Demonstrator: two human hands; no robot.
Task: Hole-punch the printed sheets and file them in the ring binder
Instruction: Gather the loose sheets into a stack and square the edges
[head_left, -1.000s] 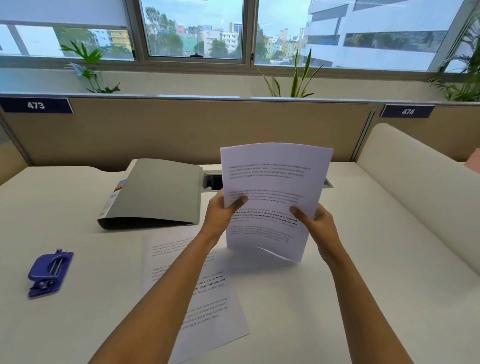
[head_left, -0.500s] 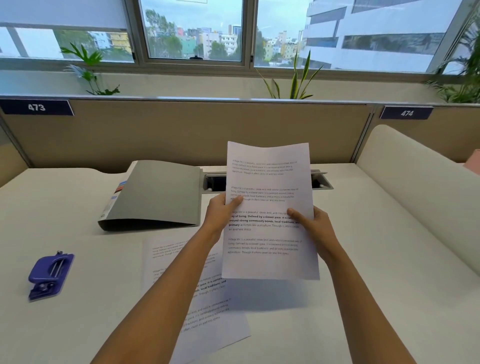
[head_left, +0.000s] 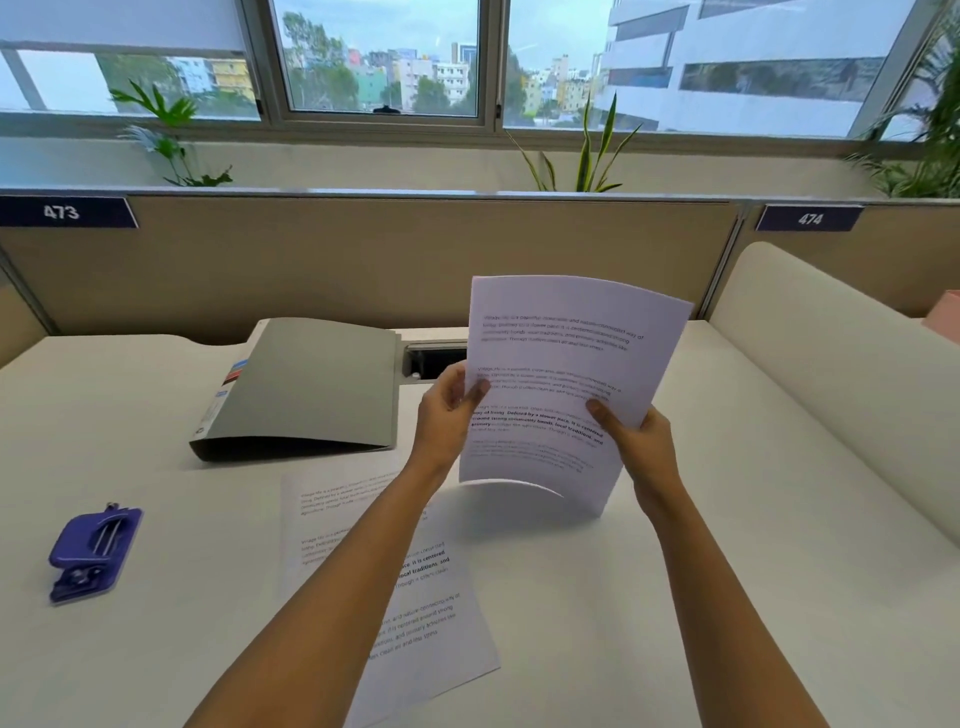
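I hold a small stack of printed sheets (head_left: 561, 364) upright above the white desk, its bottom edge curved and resting on or just over the surface. My left hand (head_left: 444, 415) grips the stack's left edge and my right hand (head_left: 641, 447) grips its right edge. Another printed sheet (head_left: 337, 519) lies flat on the desk under my left forearm. A grey ring binder (head_left: 306, 384) lies closed at the back left. A purple hole punch (head_left: 93, 551) sits at the near left, apart from both hands.
A beige partition (head_left: 363, 260) with labels 473 and 474 runs along the back of the desk. A cable slot (head_left: 434, 358) opens beside the binder. A cream padded divider (head_left: 841, 395) bounds the right side. Plants stand on the window sill.
The stack swung from flat and facing me to tilted right, and its bottom edge dropped to the desk and bowed. Both hands kept their grip on its edges.
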